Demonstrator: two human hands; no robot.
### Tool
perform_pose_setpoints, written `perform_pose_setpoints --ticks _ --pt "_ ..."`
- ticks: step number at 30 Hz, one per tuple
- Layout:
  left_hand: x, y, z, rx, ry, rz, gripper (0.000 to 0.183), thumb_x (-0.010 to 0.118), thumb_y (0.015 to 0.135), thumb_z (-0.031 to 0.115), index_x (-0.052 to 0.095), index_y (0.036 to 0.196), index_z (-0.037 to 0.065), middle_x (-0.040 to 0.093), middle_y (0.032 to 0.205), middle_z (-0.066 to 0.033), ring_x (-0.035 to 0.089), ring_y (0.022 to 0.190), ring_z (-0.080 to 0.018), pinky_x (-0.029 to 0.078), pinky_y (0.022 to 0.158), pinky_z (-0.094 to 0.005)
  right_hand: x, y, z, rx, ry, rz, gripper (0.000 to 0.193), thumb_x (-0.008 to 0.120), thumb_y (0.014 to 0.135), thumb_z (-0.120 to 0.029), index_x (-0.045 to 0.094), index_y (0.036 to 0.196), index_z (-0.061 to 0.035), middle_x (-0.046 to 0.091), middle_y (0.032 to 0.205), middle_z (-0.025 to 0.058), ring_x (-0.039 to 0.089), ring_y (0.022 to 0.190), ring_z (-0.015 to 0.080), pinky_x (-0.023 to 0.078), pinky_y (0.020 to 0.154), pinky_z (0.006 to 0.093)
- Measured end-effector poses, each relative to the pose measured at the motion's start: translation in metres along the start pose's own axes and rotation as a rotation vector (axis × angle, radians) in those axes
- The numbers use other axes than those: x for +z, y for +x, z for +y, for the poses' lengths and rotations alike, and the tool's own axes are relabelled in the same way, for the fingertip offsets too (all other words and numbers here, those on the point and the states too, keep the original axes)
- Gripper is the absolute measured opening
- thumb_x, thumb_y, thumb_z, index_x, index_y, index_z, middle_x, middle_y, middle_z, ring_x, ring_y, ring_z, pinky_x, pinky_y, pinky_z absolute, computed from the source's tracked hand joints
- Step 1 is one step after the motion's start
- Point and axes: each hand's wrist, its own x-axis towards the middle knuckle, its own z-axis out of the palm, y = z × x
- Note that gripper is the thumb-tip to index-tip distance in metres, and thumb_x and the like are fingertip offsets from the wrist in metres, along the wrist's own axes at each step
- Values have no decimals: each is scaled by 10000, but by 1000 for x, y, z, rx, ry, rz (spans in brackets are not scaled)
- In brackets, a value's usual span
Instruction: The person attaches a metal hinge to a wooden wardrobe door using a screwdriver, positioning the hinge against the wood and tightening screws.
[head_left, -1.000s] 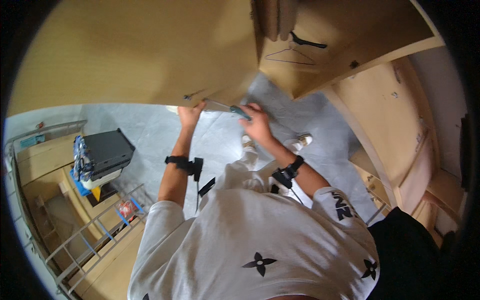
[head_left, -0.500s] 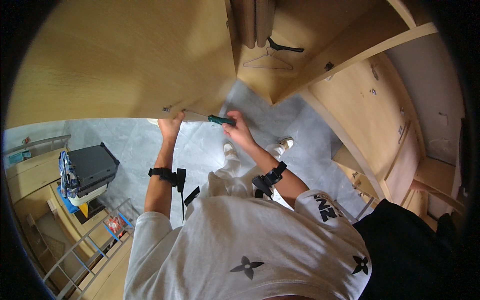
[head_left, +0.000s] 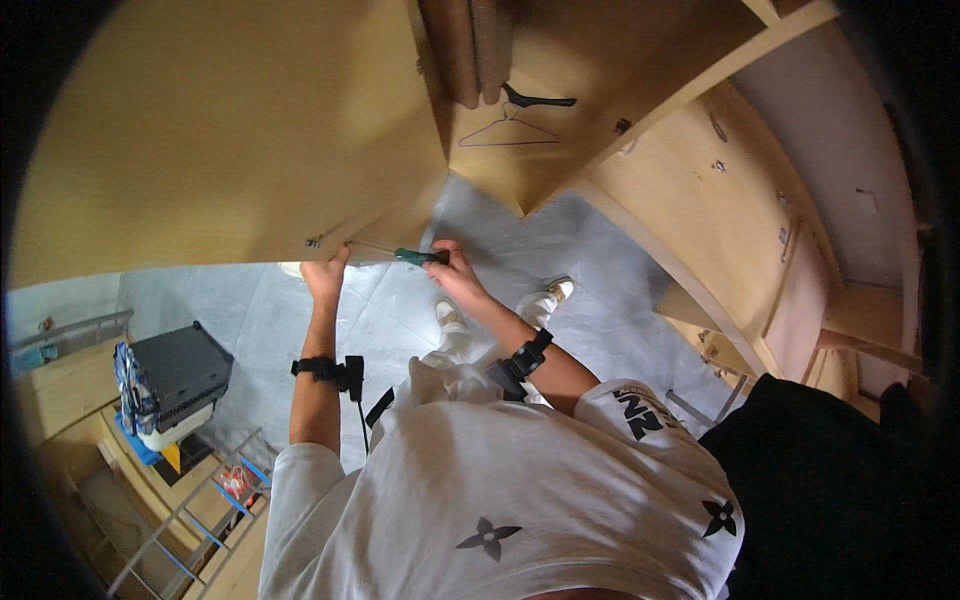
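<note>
Under the wardrobe door [head_left: 230,150], my right hand [head_left: 455,278] is gripping a green screwdriver [head_left: 415,257] while my left hand [head_left: 325,277] is bracing the edge, and the tip could slip off the screw.

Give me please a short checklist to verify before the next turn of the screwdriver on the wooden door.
1. Right hand grips the green screwdriver handle: ok.
2. Left hand steadies the lower edge of the wooden door: ok.
3. Screwdriver tip sits in the screw head by the small metal fitting: cannot tell, too small.
4. Shaft lies along the door edge: ok.
5. Feet flat on the grey floor: ok.
</note>
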Motion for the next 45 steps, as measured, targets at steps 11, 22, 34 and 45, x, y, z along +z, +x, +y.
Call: perform_pose_setpoints --ticks 11,22,34,45 --pt "3 3 -13 86 -122 -5 222 660 702 56 648 907 -28 684 878 -131 652 815 -232 501 757 -340 4 -5 -24 36 -58 -99 180 632 854 -176 571 914 -17 570 695 74 523 553 171 453 558 322" --pt "-10 0 -26 104 14 -9 269 704 709 102 673 962 16 695 931 -115 654 865 -241 500 792 -349 20 -2 -42 -848 -1057 4 325 596 875 -274 594 1131 -73 659 915 151 638 726 350 513 646 429" --pt "-6 8 -22 -34 -69 -72 290 692 694 30 662 982 13 686 928 -112 647 896 -214 505 783 -327 22 -1 -39 -742 -903 -53 374 611 849 -234 580 1183 -69 624 856 106 633 716 313 507 639 453" --pt "-4 7 -20 -79 -37 -123 274 663 682 81 644 942 -4 674 891 -170 658 860 -305 513 731 -380 3 28 -50 544 271 -449 255 651 860 -189 563 1070 -75 539 713 19 387 437 53 214 325 183"
